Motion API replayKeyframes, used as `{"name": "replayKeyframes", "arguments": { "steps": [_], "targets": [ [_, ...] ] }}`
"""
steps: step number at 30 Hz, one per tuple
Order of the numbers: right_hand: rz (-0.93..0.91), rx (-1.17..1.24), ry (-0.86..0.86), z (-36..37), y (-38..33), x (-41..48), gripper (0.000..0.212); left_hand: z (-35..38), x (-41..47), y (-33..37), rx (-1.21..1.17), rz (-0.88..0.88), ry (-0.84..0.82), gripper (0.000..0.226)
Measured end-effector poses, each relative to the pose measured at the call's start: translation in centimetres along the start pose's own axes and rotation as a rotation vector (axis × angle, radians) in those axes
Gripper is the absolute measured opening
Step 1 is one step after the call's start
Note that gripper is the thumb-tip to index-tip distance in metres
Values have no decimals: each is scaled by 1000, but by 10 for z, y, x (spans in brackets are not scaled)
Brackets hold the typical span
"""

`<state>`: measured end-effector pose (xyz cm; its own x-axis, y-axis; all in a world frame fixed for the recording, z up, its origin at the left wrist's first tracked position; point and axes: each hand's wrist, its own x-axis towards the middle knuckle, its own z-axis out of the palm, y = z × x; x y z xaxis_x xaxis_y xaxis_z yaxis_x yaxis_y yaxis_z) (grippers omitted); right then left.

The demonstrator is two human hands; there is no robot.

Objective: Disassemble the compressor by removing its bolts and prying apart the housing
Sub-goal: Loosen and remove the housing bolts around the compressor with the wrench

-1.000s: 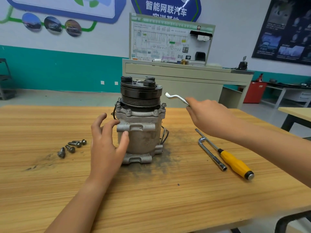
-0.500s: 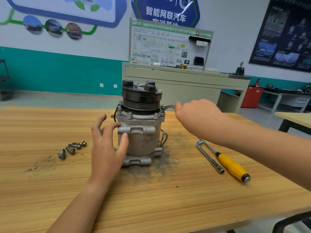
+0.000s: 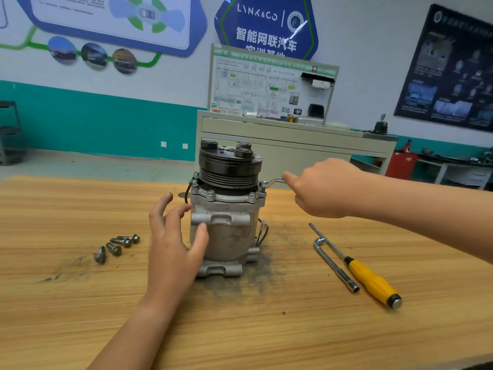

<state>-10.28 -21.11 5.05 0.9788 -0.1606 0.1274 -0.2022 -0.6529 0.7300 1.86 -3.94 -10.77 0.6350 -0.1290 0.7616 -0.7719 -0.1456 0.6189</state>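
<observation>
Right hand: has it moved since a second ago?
Yes. The right hand has moved left and down toward the compressor, bringing the wrench from clear of it onto a flange bolt.

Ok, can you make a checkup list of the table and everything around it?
Surface: wooden table, dark grime patch around the compressor.
Job's things: compressor upright, pulley on top; wrench engaged at its flange; four loose bolts nearby.
Clutter: L-shaped socket wrench and yellow-handled screwdriver, side by side.
Hands: left hand rests open against the housing; right hand grips the wrench.
Cables: thin wires hang beside the compressor.
Surroundings: training board, cabinet, wall posters.
</observation>
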Motion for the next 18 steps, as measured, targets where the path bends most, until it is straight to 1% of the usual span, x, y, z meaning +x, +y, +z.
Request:
{"name": "replayKeyframes", "arguments": {
  "steps": [4,8,14,18],
  "targets": [
    [20,-16,-11,21,4,2,36,2,0,-3,0,9,13,35],
    [113,44,10,33,6,25,34,3,0,-4,0,-8,10,36],
    [149,154,186,55,-3,57,35,2,0,-4,14,-45,7,35],
    [184,211,274,61,-3,57,27,2,-1,-2,15,-52,1,36]
  ]
}}
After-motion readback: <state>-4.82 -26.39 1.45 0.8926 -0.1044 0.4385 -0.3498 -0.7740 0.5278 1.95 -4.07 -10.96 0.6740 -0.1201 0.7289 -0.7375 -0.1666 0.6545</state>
